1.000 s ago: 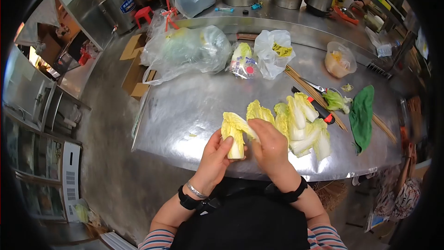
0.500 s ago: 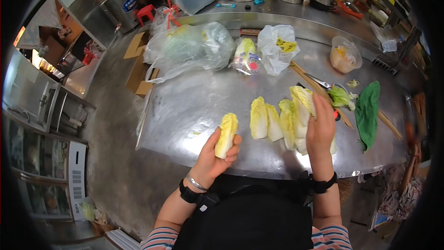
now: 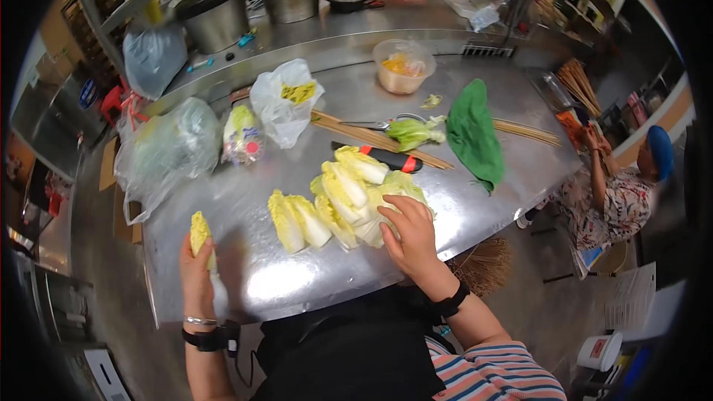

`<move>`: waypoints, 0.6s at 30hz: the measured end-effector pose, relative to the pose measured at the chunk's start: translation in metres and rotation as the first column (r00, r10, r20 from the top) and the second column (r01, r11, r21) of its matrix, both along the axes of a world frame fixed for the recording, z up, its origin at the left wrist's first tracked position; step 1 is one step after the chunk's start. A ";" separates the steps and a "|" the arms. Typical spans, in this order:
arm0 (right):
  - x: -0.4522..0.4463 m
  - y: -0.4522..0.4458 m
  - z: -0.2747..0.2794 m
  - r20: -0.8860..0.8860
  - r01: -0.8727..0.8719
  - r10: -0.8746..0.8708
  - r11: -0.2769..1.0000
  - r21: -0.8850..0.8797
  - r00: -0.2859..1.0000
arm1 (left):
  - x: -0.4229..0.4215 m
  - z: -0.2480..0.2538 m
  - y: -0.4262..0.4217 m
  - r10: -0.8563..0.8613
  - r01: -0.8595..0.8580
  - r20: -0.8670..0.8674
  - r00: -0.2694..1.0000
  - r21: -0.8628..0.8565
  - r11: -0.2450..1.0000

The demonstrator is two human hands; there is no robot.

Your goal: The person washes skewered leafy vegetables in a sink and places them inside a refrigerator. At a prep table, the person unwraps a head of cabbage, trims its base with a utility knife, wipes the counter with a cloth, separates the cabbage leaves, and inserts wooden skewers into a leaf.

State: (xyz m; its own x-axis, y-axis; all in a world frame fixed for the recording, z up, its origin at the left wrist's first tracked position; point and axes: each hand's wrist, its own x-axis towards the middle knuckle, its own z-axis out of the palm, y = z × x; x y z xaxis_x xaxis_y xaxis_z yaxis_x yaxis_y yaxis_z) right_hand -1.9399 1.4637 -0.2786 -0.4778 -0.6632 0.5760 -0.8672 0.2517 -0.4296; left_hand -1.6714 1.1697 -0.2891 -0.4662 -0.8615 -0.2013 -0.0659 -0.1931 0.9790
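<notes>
In my left hand (image 3: pixel 196 276), at the left front of the steel table, is a slim yellow-white napa cabbage piece (image 3: pixel 199 232), its leafy end pointing up. My right hand (image 3: pixel 412 238) has its fingers apart and slightly bent at the right side of a cabbage pile (image 3: pixel 343 191). Whether its fingertips touch the leaves I cannot tell. To the pile's left, two cabbage pieces (image 3: pixel 297 221) lie side by side. Behind the pile is a black-and-red handle or sheath (image 3: pixel 379 156), partly covered by a cabbage piece.
On the steel table (image 3: pixel 223 252) are clear plastic bags (image 3: pixel 174 145), a bagged cabbage (image 3: pixel 241 137), a white bag (image 3: pixel 286 108), scissors (image 3: pixel 368 125), wooden sticks (image 3: pixel 349 132), loose leaves (image 3: pixel 416 134), a green cloth (image 3: pixel 475 137) and a plastic tub (image 3: pixel 403 78). A person (image 3: pixel 624 193) sits at the right.
The view has turned right, bringing a seated person into sight. My left hand has moved farther from the pile with its cabbage piece. My right hand remains by the pile.
</notes>
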 end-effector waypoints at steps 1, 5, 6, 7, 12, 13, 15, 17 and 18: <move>-0.002 0.008 -0.003 0.004 0.033 -0.033 0.999 -0.005 0.999 | -0.005 -0.002 -0.009 -0.018 0.018 -0.007 1.000 -0.002 1.000; -0.014 0.036 -0.018 0.039 0.130 -0.127 0.990 -0.057 0.991 | -0.014 -0.024 -0.062 0.021 0.054 0.163 0.986 -0.440 0.896; -0.018 0.041 -0.020 0.049 0.173 -0.170 0.982 -0.068 0.984 | -0.017 -0.026 -0.075 0.026 0.114 0.242 0.970 -0.544 0.831; -0.021 0.047 -0.024 0.060 0.220 -0.216 0.972 -0.078 0.975 | -0.020 -0.029 -0.084 0.054 0.130 0.270 0.961 -0.617 0.776; -0.039 0.056 -0.076 0.189 0.381 -0.346 0.903 -0.198 0.919 | -0.035 -0.061 -0.130 0.141 0.292 0.461 0.876 -0.739 0.607; -0.042 0.056 -0.071 0.191 0.379 -0.348 0.911 -0.164 0.918 | -0.036 -0.067 -0.136 0.115 0.332 0.496 0.861 -0.719 0.611; -0.038 0.060 -0.060 0.207 0.370 -0.343 0.922 -0.112 0.916 | -0.037 -0.076 -0.148 0.097 0.413 0.582 0.807 -0.674 0.612; -0.035 0.063 -0.061 0.215 0.345 -0.314 0.931 -0.122 0.925 | -0.034 -0.092 -0.165 0.165 0.393 0.585 0.794 -0.701 0.596; -0.036 0.064 -0.062 0.221 0.338 -0.311 0.936 -0.098 0.924 | -0.037 -0.094 -0.165 0.151 0.391 0.569 0.808 -0.711 0.585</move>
State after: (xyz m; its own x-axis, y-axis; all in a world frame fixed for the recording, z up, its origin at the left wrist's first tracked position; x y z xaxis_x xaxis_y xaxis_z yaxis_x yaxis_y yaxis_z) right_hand -1.9763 1.5273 -0.3410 -0.7677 -0.3766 0.5185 -0.6407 0.4341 -0.6333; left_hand -1.7081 1.0051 -0.3827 -0.6251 -0.7346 0.2637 -0.5595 0.6573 0.5049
